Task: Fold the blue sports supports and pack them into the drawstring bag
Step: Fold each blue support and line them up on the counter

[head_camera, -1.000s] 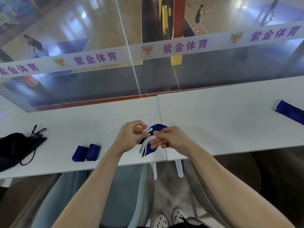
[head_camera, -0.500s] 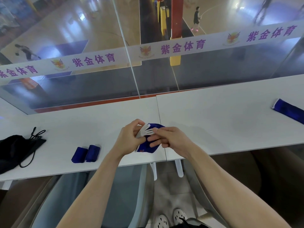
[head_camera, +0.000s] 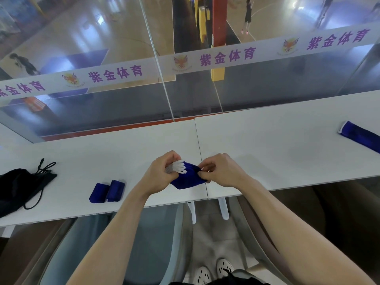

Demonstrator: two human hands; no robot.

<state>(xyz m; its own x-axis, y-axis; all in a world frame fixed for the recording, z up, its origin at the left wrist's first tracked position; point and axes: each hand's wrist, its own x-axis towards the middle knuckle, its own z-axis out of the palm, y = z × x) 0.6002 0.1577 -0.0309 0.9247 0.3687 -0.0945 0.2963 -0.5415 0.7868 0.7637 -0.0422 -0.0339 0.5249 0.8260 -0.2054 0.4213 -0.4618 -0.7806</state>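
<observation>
left hand (head_camera: 162, 171), right hand (head_camera: 224, 171) pinch support (head_camera: 185, 182) | folded pair (head_camera: 107, 192), bag (head_camera: 16, 188) left | strip (head_camera: 359, 136) right

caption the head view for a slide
Left hand and right hand grip a blue support; folded pair and bag lie left.

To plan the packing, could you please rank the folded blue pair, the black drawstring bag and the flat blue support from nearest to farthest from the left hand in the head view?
1. Folded blue pair, just left of the left hand.
2. Black drawstring bag, far left.
3. Flat blue support, far right.
</observation>
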